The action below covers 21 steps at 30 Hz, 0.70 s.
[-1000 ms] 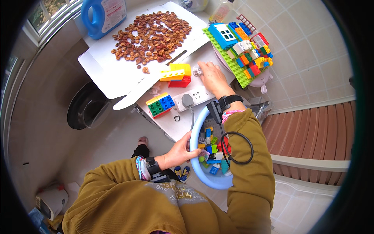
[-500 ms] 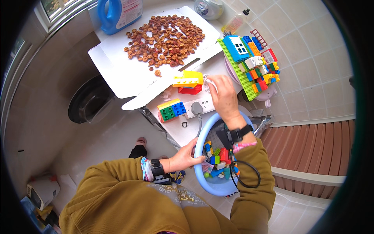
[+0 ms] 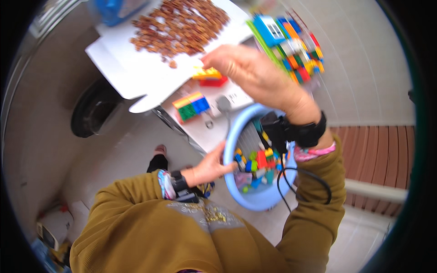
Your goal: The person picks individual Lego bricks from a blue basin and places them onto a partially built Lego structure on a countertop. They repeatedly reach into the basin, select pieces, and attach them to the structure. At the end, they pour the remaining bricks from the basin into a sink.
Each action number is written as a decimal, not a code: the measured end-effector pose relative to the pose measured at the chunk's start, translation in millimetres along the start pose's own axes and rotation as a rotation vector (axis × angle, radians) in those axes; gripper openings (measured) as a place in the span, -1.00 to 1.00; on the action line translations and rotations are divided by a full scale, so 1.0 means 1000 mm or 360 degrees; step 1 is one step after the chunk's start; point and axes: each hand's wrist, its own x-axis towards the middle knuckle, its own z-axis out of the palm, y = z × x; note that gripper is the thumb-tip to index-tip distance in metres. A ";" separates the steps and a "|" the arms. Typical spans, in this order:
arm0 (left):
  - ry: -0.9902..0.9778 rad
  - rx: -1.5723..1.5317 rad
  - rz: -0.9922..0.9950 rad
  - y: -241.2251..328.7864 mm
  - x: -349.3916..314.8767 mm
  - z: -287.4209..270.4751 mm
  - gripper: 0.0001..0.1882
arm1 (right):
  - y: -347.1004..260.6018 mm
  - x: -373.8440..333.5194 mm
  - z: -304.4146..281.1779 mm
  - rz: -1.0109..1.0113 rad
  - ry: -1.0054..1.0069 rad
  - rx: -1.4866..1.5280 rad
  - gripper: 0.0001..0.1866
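Observation:
My left hand (image 3: 210, 169) grips the near left rim of a light blue basin (image 3: 233, 187), thumb over the edge. Inside the basin lie loose toy building bricks (image 3: 261, 159) in several colours and a grey plate (image 3: 249, 140). My right hand (image 3: 259, 77) is raised above the white table, blurred, its fingers pointing left; whether they hold anything is hidden. Below its fingertips sit yellow bricks (image 3: 207, 73) on a red brick (image 3: 214, 83), partly covered by the hand. Left of these stands a block of green, blue and yellow bricks (image 3: 191, 105).
At the back right, a green baseplate (image 3: 260, 38) carries a colourful brick model (image 3: 291, 48). Dried brown slices (image 3: 177, 32) are spread on a white board (image 3: 114, 63). A plug (image 3: 223, 103) with its cord sits in a power strip (image 3: 236, 96). A blue jug (image 3: 111, 11) stands behind.
My right hand has lifted from beside the yellow bricks and come closer to the camera, blurring. The whole view has shifted slightly. My left hand stays on the basin's rim.

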 end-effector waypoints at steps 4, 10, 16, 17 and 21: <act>0.0018 0.0052 -0.0118 -0.008 0.000 -0.002 -0.28 | -0.021 -0.076 -0.032 0.0077 0.0138 -0.0391 -0.65; 0.0088 0.0130 -0.0047 -0.004 0.001 0.002 -0.29 | -0.017 -0.210 -0.051 0.0699 0.0516 -0.0525 -0.71; 0.0013 0.0149 -0.0144 0.004 -0.001 0.002 -0.32 | 0.008 -0.293 -0.032 0.1093 0.0718 -0.0220 -0.72; 0.0034 0.0151 -0.0135 0.002 -0.002 0.004 -0.32 | 0.009 -0.292 -0.027 0.1039 0.0707 -0.0286 -0.72; 0.0103 0.0187 -0.0047 0.000 -0.004 0.003 -0.28 | 0.002 -0.244 -0.019 0.0818 0.0609 -0.0303 -0.74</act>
